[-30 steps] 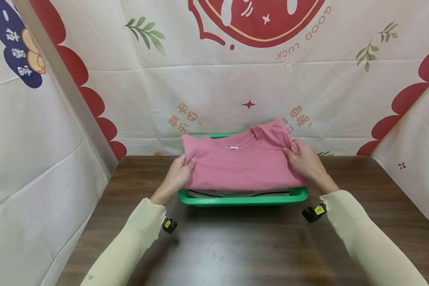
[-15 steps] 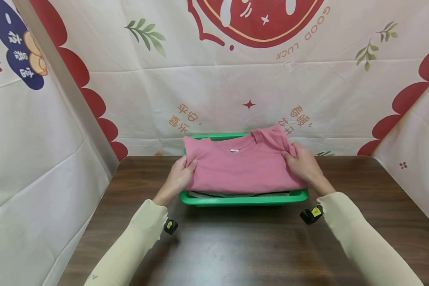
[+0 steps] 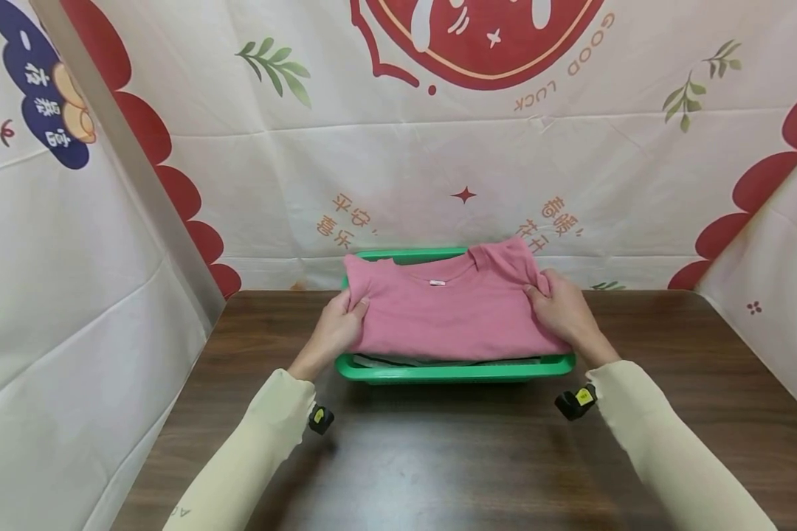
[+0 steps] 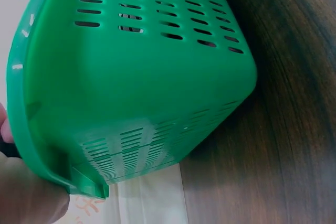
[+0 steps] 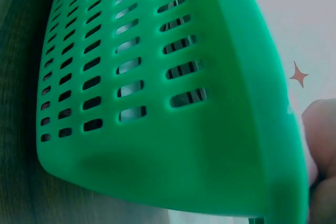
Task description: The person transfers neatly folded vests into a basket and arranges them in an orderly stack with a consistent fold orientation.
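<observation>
A folded pink T-shirt [image 3: 452, 313] lies over the top of a green plastic basket [image 3: 454, 374], its collar and white label toward the back. My left hand [image 3: 335, 324] pinches the shirt's left side, thumb on top. At the opposite side my right hand [image 3: 567, 308] pinches the other edge the same way. Striped cloth [image 3: 432, 362] shows in a thin strip under the shirt, inside the basket. Both wrist views are mostly filled by the slotted basket wall [image 4: 131, 77], with only parts of the fingers visible beside the rim [image 5: 278, 129].
The basket stands at the back of a dark wooden table [image 3: 405, 457], close to a printed white cloth backdrop [image 3: 398, 177]. Another cloth panel [image 3: 53, 310] rises along the left side. A small black wrist device [image 3: 576, 402] hangs at the right cuff.
The shirt has come down slightly onto the basket, its raised right corner lower than before. Both hands moved down a little with it and keep their hold.
</observation>
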### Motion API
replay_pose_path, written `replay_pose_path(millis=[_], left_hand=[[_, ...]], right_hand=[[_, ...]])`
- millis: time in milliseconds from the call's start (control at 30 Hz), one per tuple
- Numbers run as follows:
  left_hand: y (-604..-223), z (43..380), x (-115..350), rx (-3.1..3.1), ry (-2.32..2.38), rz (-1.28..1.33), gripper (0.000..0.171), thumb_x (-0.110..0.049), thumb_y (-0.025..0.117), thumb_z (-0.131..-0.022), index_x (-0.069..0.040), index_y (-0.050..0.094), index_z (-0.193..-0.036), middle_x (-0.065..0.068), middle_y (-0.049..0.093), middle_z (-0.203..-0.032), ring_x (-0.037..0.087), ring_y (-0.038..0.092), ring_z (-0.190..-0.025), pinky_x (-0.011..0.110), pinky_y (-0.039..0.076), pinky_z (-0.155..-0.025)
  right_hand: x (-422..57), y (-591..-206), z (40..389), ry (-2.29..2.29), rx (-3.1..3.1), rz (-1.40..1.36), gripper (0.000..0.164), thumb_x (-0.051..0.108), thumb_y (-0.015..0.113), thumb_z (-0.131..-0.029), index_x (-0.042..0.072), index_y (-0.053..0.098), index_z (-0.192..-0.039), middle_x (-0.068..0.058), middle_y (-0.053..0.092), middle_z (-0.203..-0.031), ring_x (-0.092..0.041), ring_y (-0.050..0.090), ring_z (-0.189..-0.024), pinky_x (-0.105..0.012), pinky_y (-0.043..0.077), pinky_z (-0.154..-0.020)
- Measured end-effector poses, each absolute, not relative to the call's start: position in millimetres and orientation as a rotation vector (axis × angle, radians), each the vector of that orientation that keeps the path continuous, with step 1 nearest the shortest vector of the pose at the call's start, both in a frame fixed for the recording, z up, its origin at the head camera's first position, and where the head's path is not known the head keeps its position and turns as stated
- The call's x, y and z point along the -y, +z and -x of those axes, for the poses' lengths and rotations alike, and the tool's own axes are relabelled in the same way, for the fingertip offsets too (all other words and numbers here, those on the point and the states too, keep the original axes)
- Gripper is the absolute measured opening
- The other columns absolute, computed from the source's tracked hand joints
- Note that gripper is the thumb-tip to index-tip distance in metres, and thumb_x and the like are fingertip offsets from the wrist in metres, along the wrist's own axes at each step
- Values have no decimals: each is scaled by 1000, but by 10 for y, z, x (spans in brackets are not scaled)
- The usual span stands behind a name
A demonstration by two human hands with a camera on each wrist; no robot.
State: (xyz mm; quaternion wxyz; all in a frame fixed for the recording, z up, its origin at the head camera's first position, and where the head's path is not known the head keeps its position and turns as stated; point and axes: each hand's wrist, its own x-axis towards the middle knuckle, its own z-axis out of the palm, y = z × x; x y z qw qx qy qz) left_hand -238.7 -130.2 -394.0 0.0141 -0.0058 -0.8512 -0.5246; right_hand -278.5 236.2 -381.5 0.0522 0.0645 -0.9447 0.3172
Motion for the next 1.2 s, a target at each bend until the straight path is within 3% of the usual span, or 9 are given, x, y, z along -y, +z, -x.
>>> replay_pose_path(millis=[333,633,933,1200], left_hand=[[-3922,2397,1306,2701,-1592,31,27,-29,49,-104,-11,61,-120,12,63,-123,26,56,-111,46,44,-99],[-3918,2409,1314,2723,-1568,31,27,-29,48,-104,-12,61,-120,12,63,-125,26,56,-112,46,44,-99],[-3913,2428,1292,2783,-1491,17,30,-29,48,-103,-11,59,-125,14,61,-131,29,55,-121,48,44,-102],[-3890,2417,1265,2816,-1404,39,30,-25,48,-103,-7,60,-123,16,63,-126,29,58,-113,48,46,-97]], right_hand=[[-2334,-3845,2770,957,2885,-161,32,29,45,-105,-2,51,-113,-20,55,-97,-33,49,-84,-41,40,-70],[-2317,-3868,2773,913,2828,-188,29,28,48,-104,-1,52,-104,-15,50,-82,-32,48,-77,-40,37,-65],[-2307,-3892,2791,865,2843,-166,30,32,47,-104,2,51,-102,-15,50,-81,-32,48,-76,-41,37,-64],[-2282,-3893,2789,806,2863,-135,30,33,49,-102,4,53,-104,-20,59,-90,-37,55,-82,-50,41,-68]])
